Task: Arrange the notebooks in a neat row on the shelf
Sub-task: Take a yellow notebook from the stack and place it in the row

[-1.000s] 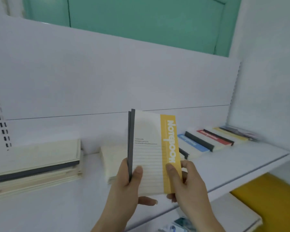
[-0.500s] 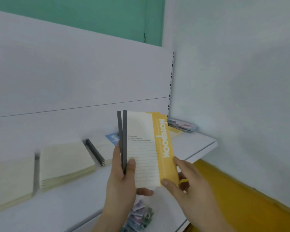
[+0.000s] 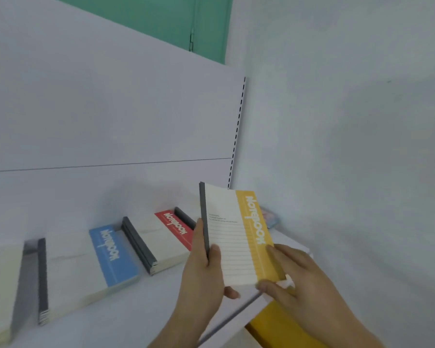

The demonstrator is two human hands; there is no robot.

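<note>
Head view: both hands' fingers [image 3: 215, 254] clamp the yellow notebook [image 3: 239, 237]; lower it squarely beside the red stack [image 3: 166, 237], spine aligned.

A stationery shop is showing: white slotted metal display shelf [image 3: 141, 320] carrying stacked identical colour-banded notebooks [image 3: 113, 257] along its back edge.

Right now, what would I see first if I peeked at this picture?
The yellow notebook, held upright in the middle by the left hand and the right hand. Behind it, a blue notebook and a red notebook lie on the white shelf.
</note>
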